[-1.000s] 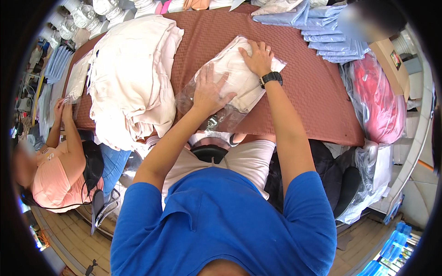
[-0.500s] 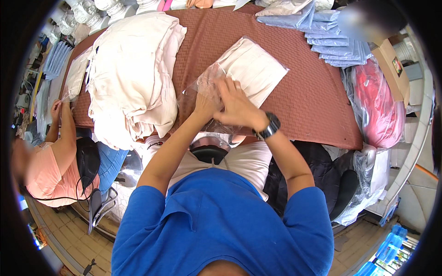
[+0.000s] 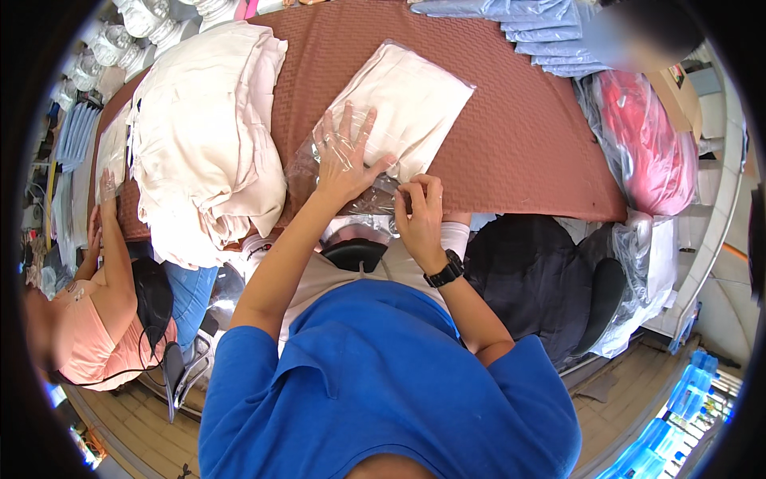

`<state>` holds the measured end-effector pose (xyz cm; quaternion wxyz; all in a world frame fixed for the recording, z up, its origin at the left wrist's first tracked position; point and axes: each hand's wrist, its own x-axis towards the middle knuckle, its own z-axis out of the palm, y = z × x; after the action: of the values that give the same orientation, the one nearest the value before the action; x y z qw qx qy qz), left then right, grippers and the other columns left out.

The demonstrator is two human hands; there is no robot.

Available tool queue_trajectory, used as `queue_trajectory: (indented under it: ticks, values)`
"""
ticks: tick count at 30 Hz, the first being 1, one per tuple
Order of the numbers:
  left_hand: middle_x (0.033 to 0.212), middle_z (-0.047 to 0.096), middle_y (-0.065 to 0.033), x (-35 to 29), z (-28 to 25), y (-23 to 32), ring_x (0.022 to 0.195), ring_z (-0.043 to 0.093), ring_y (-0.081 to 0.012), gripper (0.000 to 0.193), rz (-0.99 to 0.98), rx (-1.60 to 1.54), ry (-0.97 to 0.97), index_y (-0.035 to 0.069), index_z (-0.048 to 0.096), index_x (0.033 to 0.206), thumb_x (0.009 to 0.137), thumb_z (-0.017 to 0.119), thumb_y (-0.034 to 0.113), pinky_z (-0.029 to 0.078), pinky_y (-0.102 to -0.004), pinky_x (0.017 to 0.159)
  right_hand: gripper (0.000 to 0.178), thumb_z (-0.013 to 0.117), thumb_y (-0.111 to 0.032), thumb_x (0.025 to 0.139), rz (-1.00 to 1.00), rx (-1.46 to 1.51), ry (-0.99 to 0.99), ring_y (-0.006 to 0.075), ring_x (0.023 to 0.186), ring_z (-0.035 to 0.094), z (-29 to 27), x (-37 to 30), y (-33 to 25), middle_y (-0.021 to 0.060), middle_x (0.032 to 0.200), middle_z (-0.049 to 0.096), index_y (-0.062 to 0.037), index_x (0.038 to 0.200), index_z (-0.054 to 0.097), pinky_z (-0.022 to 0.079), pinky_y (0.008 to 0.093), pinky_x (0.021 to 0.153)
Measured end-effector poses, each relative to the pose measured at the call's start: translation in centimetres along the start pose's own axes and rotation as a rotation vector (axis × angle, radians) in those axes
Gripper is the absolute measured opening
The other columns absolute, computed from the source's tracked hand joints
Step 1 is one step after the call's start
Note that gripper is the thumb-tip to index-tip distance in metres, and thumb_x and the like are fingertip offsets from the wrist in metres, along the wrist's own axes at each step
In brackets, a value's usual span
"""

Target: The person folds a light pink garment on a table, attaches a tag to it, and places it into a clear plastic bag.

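Observation:
A folded cream cloth garment (image 3: 419,92) lies at a slant on the brown-covered table, inside a clear plastic bag (image 3: 371,199). The bag's loose, crinkled end points toward me. My left hand (image 3: 343,164) rests flat on the bag and the lower left part of the garment, fingers spread. At the bag's near right corner is my right hand (image 3: 420,219), its fingers bent and pinching the plastic edge. A dark watch (image 3: 447,269) is on my right wrist.
A tall heap of cream cloth (image 3: 207,136) stands left of the bag. Blue bagged packets (image 3: 550,40) are stacked at the far right, above a plastic-wrapped pink-red bundle (image 3: 642,144). A seated co-worker (image 3: 108,311) works at left. The brown tablecloth (image 3: 527,160) curves along the near edge.
My right hand has come off the top of the bag and moved down to its near right corner. My left hand, partly covered before, now lies spread on the bag.

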<state>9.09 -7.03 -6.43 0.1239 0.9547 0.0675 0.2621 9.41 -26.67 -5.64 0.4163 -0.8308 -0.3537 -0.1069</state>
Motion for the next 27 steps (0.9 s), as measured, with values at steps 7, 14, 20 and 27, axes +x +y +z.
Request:
queue_trajectory:
  ticks: [7, 14, 20, 27]
  values:
    - [0.157, 0.039, -0.015, -2.6, -2.7, 0.7, 0.149, 0.028, -0.0399, 0.068, 0.229, -0.276, -0.255, 0.007, 0.044, 0.151, 0.09, 0.07, 0.021, 0.023, -0.0556, 0.121, 0.051, 0.075, 0.003, 0.078, 0.232, 0.121, 0.146, 0.032, 0.091, 0.054, -0.7, -0.3, -1.0, 0.0191, 0.111, 0.049, 0.0053, 0.121, 0.047, 0.049, 0.0401, 0.078]
    - [0.154, 0.046, -0.0112, -0.6, -0.1, 2.9, 0.148, 0.035, -0.0339, 0.057, 0.33, -0.446, -0.174, 0.009, 0.053, 0.144, 0.089, 0.068, 0.009, 0.026, -0.0495, 0.123, 0.057, 0.072, 0.008, 0.079, 0.385, 0.304, 0.173, 0.02, 0.083, 0.063, 0.0, -0.7, 0.2, 0.0186, 0.119, 0.051, 0.0074, 0.13, 0.046, 0.056, 0.0295, 0.07]
    - [0.156, 0.044, -0.0075, -0.1, 1.5, 2.8, 0.15, 0.031, -0.0328, 0.055, 0.415, -0.301, -0.148, 0.011, 0.051, 0.146, 0.092, 0.065, 0.013, 0.019, -0.0556, 0.123, 0.06, 0.068, 0.013, 0.08, 0.551, 0.549, 0.167, 0.0163, 0.084, 0.068, 0.4, -0.5, 0.7, 0.0163, 0.122, 0.051, 0.0084, 0.136, 0.048, 0.059, 0.0249, 0.07]
    - [0.157, 0.044, -0.0043, 0.1, 0.4, 3.6, 0.151, 0.029, -0.0317, 0.053, 0.356, -0.283, -0.235, 0.016, 0.05, 0.149, 0.098, 0.06, 0.022, 0.018, -0.0556, 0.124, 0.06, 0.067, 0.011, 0.081, 0.586, 0.52, 0.127, 0.0161, 0.084, 0.069, 0.0, -0.4, 0.0, 0.0157, 0.117, 0.056, 0.0063, 0.138, 0.049, 0.059, 0.0264, 0.071]
